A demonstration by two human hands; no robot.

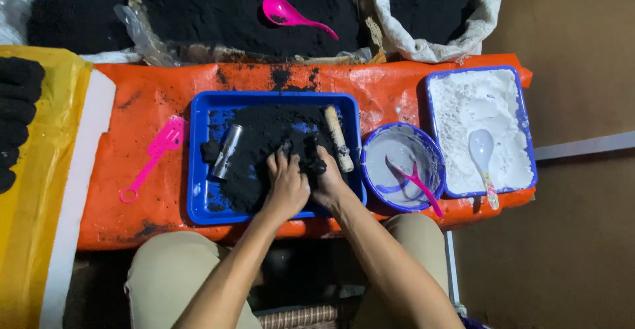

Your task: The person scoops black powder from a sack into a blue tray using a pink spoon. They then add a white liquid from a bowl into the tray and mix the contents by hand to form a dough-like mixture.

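An orange tarp point(159, 104) covers the low worktop, with brown floor to the right and sacks of black powder point(225, 8) banked along the far edge, a pink scoop point(291, 14) lying on the middle heap within reach. I look down on a seated person, knees under the worktop's near edge, both hands sunk in a blue tray point(198, 170) set square in front of them. The left hand point(286, 185) presses flat into the black mound point(261, 143), fingers spread and holding nothing that I can see. The right hand point(325, 173) curls around a dark clump at the mound's right side, fingers closed on it; whether they hold anything firmer than powder I cannot tell. A metal tube point(227, 151) lies on the tray's left half and a wooden stick point(338, 138) along its right wall, both parked clear of the hands yet close. A pink spatula point(153, 157) rests on the tarp left of the tray. To the right stand a blue bowl point(370, 150) of grey liquid with a pink spoon point(413, 182), and a second tray point(433, 137) of white powder with a pale spoon point(483, 160), each kept apart from the black.
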